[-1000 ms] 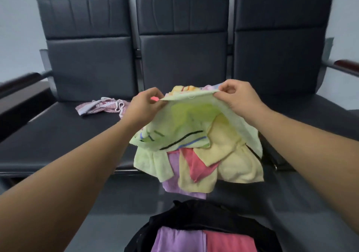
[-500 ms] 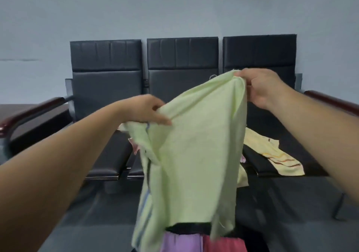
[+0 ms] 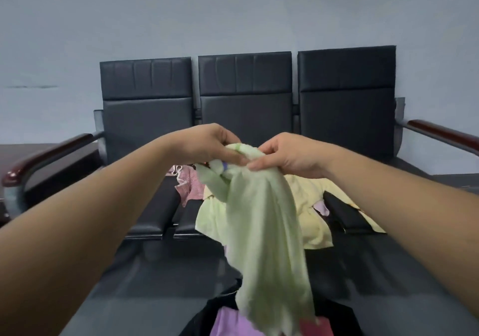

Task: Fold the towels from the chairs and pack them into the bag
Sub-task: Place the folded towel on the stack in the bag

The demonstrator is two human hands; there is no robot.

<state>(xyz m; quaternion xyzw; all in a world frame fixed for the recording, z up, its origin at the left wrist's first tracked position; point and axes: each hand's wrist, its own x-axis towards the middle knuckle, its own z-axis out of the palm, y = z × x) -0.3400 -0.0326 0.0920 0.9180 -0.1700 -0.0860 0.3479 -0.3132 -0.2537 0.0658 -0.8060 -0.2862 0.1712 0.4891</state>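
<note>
A pale green towel (image 3: 269,240) hangs in front of me, bunched at its top edge. My left hand (image 3: 210,142) and my right hand (image 3: 287,154) both pinch that top edge, close together, above the middle seat. The towel's lower end dangles over a black bag (image 3: 334,312) at the bottom of the view, which holds a purple towel (image 3: 230,322) and a red towel (image 3: 315,328). A pile of yellow towels (image 3: 311,206) lies on the seats behind, with a pink towel (image 3: 190,184) to its left.
Three joined black chairs (image 3: 245,97) stand against a grey wall, with dark wooden armrests at the left (image 3: 49,151) and right (image 3: 440,133). The grey floor (image 3: 145,284) lies between me and the chairs.
My hands have come together from a wide spread, gathering the green towel's top edge. The towel now hangs narrower and lower in front of the middle seat.
</note>
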